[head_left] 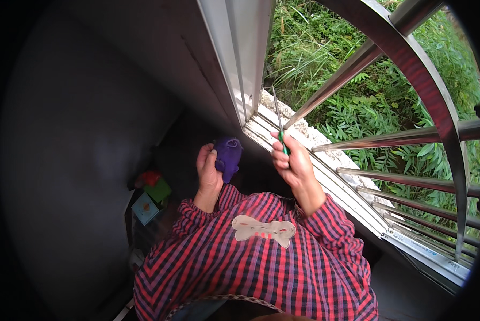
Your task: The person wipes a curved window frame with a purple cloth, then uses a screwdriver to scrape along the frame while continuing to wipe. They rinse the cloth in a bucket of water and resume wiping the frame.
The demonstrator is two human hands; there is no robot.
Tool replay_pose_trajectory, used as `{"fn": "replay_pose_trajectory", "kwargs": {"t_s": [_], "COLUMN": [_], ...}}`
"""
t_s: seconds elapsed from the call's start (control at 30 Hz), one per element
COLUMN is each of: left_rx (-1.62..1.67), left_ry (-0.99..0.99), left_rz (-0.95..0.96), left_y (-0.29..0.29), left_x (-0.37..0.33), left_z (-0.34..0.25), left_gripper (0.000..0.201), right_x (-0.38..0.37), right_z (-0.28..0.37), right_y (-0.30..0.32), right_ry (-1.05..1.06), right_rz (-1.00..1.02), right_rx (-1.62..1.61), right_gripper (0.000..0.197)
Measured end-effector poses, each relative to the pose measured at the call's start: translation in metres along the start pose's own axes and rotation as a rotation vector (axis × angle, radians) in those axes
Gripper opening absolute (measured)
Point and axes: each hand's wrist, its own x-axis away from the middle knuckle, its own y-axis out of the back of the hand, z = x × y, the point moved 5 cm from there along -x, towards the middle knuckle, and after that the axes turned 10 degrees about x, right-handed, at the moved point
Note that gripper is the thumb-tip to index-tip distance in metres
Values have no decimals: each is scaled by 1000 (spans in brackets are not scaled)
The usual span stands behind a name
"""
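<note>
Near the middle, my left hand [210,170] is closed on the edge of a small purple soft cloth item [229,159]. A pale curl shows near its top; its exact kind is unclear. To the right, my right hand [297,163] grips the green handle of a slim tool [279,119]. Its long, thin metal shaft points up and away toward the window's corner. Whether it is a screwdriver or another pointed tool, I cannot make out. The tool and the cloth item are apart.
A white window sill track [325,174] runs diagonally beside my right hand. Outside it stand metal bars [336,83] with greenery beyond. The light window frame [232,59] rises ahead. At the lower left are a light blue box [144,208] and a green item [157,190].
</note>
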Motion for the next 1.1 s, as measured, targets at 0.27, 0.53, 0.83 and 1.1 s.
{"fn": "replay_pose_trajectory", "kwargs": {"t_s": [0.27,0.53,0.83,1.1], "left_rx": [21,23,20,5], "left_ry": [4,22,-51,-13], "left_rz": [27,27,-21,-1], "left_y": [-2,-2,16,4], "left_x": [-4,-2,-4,-4], "left_z": [5,5,5,4], "left_gripper": [16,16,16,17], "right_x": [74,38,11,10], "right_z": [32,52,54,47], "right_y": [37,19,20,23], "right_ry": [275,509,484,521], "right_rz": [-96,-108,-47,-62], "right_rx": [1474,1983,1911,1834], "right_gripper": [25,21,25,22]}}
